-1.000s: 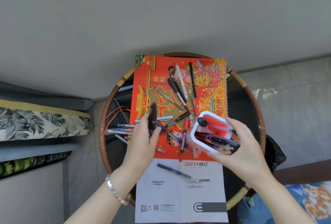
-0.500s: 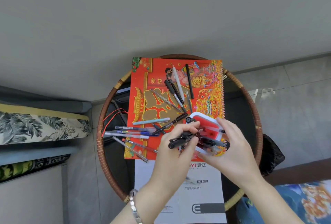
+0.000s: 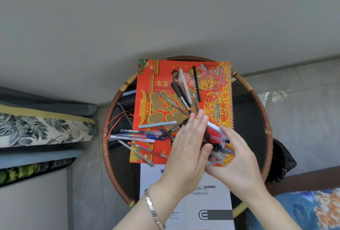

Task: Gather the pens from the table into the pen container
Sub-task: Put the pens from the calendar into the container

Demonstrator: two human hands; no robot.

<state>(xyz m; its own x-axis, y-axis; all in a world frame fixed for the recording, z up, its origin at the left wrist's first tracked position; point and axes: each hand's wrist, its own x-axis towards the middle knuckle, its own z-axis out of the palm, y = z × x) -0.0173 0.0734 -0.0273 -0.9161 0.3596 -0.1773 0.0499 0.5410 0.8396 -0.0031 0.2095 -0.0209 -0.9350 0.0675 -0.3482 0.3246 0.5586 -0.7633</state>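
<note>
Loose thin plastic pens (image 3: 139,136) lie fanned left of the hands; light, stiff, roll-prone, best pinched mid-barrel | left hand (image 3: 187,143) flat, fingers spread, emptied since half a second ago, pen now delivered | white-rimmed red pen container (image 3: 214,131) tilted, gripped by right hand (image 3: 237,158).

Probably a home: rattan table (image 3: 108,148), patterned cushions (image 3: 42,130), tiled floor (image 3: 303,104).

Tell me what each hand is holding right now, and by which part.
The right hand holds the pen container tilted, its grip around the lower side. The left hand is open and flat against the container's mouth, gripping nothing.
</note>
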